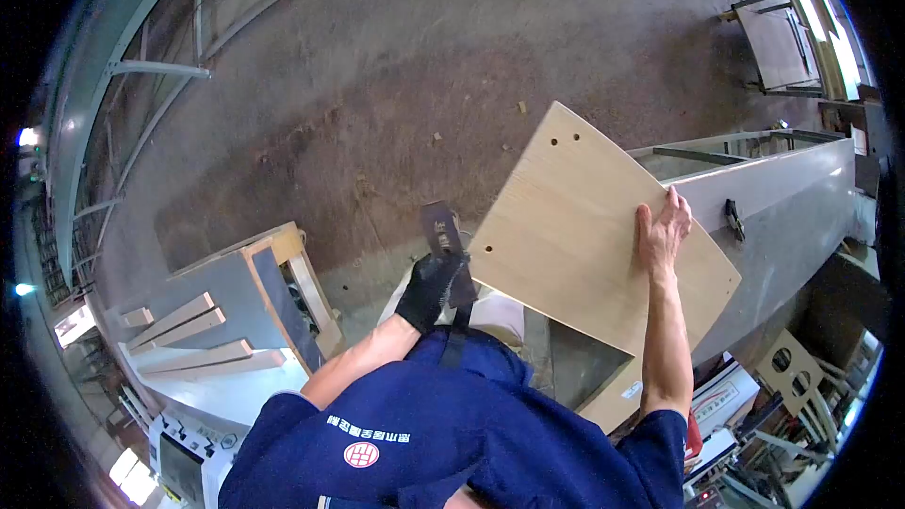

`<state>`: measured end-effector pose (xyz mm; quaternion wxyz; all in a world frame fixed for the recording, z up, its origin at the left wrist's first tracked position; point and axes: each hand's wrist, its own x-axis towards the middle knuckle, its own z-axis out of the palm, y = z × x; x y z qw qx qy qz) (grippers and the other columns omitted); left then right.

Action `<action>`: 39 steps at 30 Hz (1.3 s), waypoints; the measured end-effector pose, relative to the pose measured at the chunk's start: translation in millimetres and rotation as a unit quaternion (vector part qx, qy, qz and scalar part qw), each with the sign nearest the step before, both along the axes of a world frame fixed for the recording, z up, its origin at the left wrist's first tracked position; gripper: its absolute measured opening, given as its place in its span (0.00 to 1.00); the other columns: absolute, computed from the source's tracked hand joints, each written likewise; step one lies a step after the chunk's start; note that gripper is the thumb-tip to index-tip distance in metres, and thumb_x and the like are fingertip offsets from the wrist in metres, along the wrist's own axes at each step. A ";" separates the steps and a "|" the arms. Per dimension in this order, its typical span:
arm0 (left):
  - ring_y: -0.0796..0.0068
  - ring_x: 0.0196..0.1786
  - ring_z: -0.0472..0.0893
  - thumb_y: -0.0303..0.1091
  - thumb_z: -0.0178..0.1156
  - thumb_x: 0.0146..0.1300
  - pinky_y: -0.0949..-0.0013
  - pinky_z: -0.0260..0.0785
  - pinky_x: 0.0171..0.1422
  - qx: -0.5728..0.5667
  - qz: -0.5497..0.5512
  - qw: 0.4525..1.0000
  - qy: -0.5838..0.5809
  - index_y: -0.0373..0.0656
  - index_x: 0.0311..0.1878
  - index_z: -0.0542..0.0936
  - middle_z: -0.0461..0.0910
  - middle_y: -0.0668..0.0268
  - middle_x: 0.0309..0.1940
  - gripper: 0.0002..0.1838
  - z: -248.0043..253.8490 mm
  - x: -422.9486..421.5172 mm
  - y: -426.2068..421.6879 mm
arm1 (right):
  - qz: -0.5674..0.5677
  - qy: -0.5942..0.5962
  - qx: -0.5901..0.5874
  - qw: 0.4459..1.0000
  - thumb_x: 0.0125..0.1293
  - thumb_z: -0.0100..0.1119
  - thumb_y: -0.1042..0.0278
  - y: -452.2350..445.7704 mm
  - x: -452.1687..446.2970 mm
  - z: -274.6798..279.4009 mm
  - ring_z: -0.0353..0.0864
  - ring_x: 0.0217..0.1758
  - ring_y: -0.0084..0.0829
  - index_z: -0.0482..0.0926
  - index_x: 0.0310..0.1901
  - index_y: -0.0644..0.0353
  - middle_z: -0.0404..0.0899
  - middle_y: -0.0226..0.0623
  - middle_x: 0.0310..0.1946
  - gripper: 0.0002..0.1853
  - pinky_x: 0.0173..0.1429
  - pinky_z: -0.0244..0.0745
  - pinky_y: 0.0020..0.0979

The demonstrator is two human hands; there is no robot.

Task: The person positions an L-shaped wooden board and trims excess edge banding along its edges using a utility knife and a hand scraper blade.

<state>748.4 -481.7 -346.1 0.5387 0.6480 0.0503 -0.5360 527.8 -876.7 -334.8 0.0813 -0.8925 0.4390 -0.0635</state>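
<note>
Fingers of the right hand (pixel 666 231), bare, lie extended on the face of a pale wooden panel (pixel 575 226), the thumb set well apart from them; the hand is open rather than clenched, its fingertips reaching the panel's curved upper edge, and I cannot tell whether they hook over it. The left hand (pixel 426 290), in a black glove, is curled closed around a dark block (pixel 441 229) with pale lettering, one end jutting out beyond the knuckles and another part showing below. This block stands just beside the panel's left edge; I cannot tell whether the two touch.

The panel lies aslant in front of the person, overlapping a long grey bench (pixel 787 203) on the right. Two dark holes sit close together near its top corner, another near its left corner, and smaller marks near its right corner. Beneath its lower edge shows a second pale board (pixel 617 398) bearing a white label. A small black tool (pixel 734 221) rests on the bench, near the right hand.

Farther left, several wooden strips (pixel 193 356) lie on a pale surface. Beyond everything spreads a brown, stained floor (pixel 396 85) dotted with scraps.
</note>
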 end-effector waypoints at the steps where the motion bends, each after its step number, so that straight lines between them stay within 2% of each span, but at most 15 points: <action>1: 0.75 0.43 0.82 0.32 0.59 0.71 0.71 0.74 0.50 0.000 0.017 1.000 -0.021 0.36 0.49 0.82 0.84 0.66 0.40 0.11 -8.2 -2.1 11.4 | -0.002 0.007 0.005 1.000 0.64 0.61 0.46 7.9 10.2 1.9 0.54 0.72 0.51 0.60 0.72 0.59 0.60 0.51 0.66 0.40 0.76 0.47 0.51; 4: 0.78 0.42 0.81 0.34 0.59 0.72 0.71 0.72 0.46 -0.050 0.131 0.989 -0.049 0.38 0.48 0.84 0.84 0.67 0.40 0.11 10.2 15.9 15.8 | -0.008 0.010 0.012 1.000 0.65 0.60 0.45 29.7 45.6 11.1 0.55 0.72 0.52 0.62 0.70 0.60 0.61 0.53 0.66 0.39 0.75 0.47 0.51; 7: 0.79 0.46 0.82 0.33 0.60 0.71 0.72 0.73 0.51 -0.082 0.153 0.984 0.033 0.36 0.53 0.82 0.85 0.66 0.44 0.13 6.3 46.2 11.9 | -0.006 0.002 -0.022 1.000 0.66 0.58 0.45 33.4 60.6 9.5 0.56 0.71 0.52 0.62 0.70 0.61 0.62 0.54 0.65 0.38 0.75 0.48 0.51; 8: 0.79 0.48 0.82 0.34 0.59 0.72 0.73 0.72 0.54 -0.105 0.125 0.986 -0.019 0.36 0.55 0.82 0.85 0.65 0.46 0.14 2.0 49.9 10.7 | -0.007 0.004 -0.047 0.999 0.68 0.56 0.45 35.1 63.3 8.4 0.58 0.71 0.50 0.64 0.69 0.61 0.64 0.52 0.64 0.36 0.75 0.49 0.49; 11: 0.79 0.50 0.81 0.33 0.58 0.72 0.74 0.72 0.56 -0.080 0.106 0.990 -0.055 0.36 0.55 0.82 0.85 0.65 0.46 0.14 6.4 49.8 13.7 | 0.003 -0.002 -0.079 0.997 0.68 0.56 0.45 31.4 60.2 -2.0 0.60 0.70 0.48 0.65 0.68 0.61 0.65 0.50 0.63 0.35 0.75 0.50 0.48; 12: 0.78 0.46 0.82 0.34 0.58 0.73 0.73 0.73 0.52 -0.070 0.104 0.986 -0.106 0.36 0.51 0.83 0.85 0.65 0.43 0.12 17.6 49.6 12.1 | 0.004 -0.007 -0.098 0.995 0.68 0.56 0.45 31.8 60.8 -3.9 0.61 0.70 0.47 0.66 0.67 0.61 0.67 0.48 0.63 0.33 0.75 0.51 0.48; 15: 0.77 0.41 0.83 0.35 0.58 0.73 0.71 0.74 0.47 -0.009 0.112 0.991 -0.074 0.37 0.45 0.84 0.85 0.65 0.40 0.11 5.8 41.5 41.8 | -0.003 -0.013 -0.078 0.997 0.69 0.55 0.45 30.6 60.1 -4.6 0.60 0.70 0.47 0.66 0.67 0.61 0.67 0.48 0.63 0.33 0.75 0.51 0.48; 16: 0.73 0.40 0.83 0.35 0.60 0.71 0.70 0.76 0.45 -0.029 0.083 0.989 -0.122 0.37 0.53 0.80 0.84 0.63 0.39 0.14 -7.8 35.9 55.3 | -0.011 -0.001 -0.072 0.997 0.69 0.54 0.44 31.7 61.5 -2.2 0.60 0.71 0.47 0.66 0.67 0.61 0.67 0.48 0.64 0.33 0.75 0.51 0.48; 19: 0.71 0.39 0.83 0.36 0.60 0.71 0.68 0.77 0.45 -0.062 0.167 0.984 -0.007 0.37 0.50 0.80 0.83 0.63 0.37 0.12 22.7 31.7 54.2 | -0.024 0.014 -0.065 0.998 0.69 0.53 0.43 34.1 64.3 2.4 0.61 0.71 0.47 0.66 0.66 0.61 0.67 0.48 0.64 0.33 0.75 0.50 0.48; 22: 0.71 0.37 0.82 0.36 0.59 0.72 0.66 0.77 0.45 -0.072 0.232 0.970 -0.015 0.38 0.49 0.79 0.82 0.64 0.35 0.12 15.6 20.2 53.3 | -0.012 0.020 -0.054 0.998 0.69 0.53 0.41 25.7 58.5 -2.0 0.61 0.71 0.47 0.66 0.67 0.59 0.66 0.47 0.64 0.34 0.74 0.51 0.49; 27: 0.72 0.38 0.82 0.35 0.60 0.71 0.67 0.76 0.46 -0.053 0.235 0.966 -0.090 0.38 0.48 0.79 0.81 0.65 0.36 0.11 -6.7 15.9 40.2 | 0.067 0.000 -0.065 0.996 0.68 0.55 0.41 13.7 39.3 4.0 0.61 0.71 0.47 0.66 0.68 0.57 0.67 0.47 0.64 0.35 0.74 0.52 0.49; 31: 0.82 0.41 0.79 0.34 0.61 0.71 0.75 0.71 0.46 -0.036 0.258 0.952 -0.160 0.39 0.49 0.83 0.83 0.69 0.39 0.10 -4.0 20.8 18.8 | 0.003 0.003 -0.069 0.998 0.69 0.54 0.40 22.1 50.7 -4.8 0.60 0.72 0.48 0.66 0.69 0.57 0.65 0.48 0.66 0.35 0.75 0.50 0.49; 35: 0.78 0.45 0.82 0.33 0.60 0.71 0.74 0.74 0.50 -0.102 0.273 0.954 -0.062 0.36 0.52 0.82 0.85 0.65 0.45 0.12 1.8 21.4 25.0 | 0.031 0.006 -0.091 0.995 0.70 0.52 0.40 22.0 52.9 -16.8 0.62 0.71 0.48 0.67 0.68 0.58 0.69 0.49 0.64 0.34 0.75 0.50 0.48; 36: 0.76 0.46 0.84 0.32 0.59 0.71 0.72 0.76 0.52 -0.064 0.260 0.963 -0.028 0.34 0.52 0.82 0.85 0.63 0.45 0.13 0.9 21.4 30.4 | 0.039 0.012 -0.108 0.993 0.71 0.51 0.41 21.1 54.0 -19.2 0.63 0.71 0.48 0.67 0.67 0.58 0.70 0.49 0.63 0.33 0.75 0.51 0.48; 39: 0.77 0.45 0.84 0.32 0.59 0.71 0.72 0.76 0.51 -0.079 0.280 0.956 -0.026 0.34 0.52 0.82 0.85 0.63 0.44 0.13 -10.0 18.7 28.0 | 0.041 0.012 -0.092 0.995 0.71 0.51 0.41 19.9 55.1 -20.6 0.63 0.70 0.46 0.68 0.67 0.57 0.70 0.47 0.64 0.32 0.74 0.52 0.48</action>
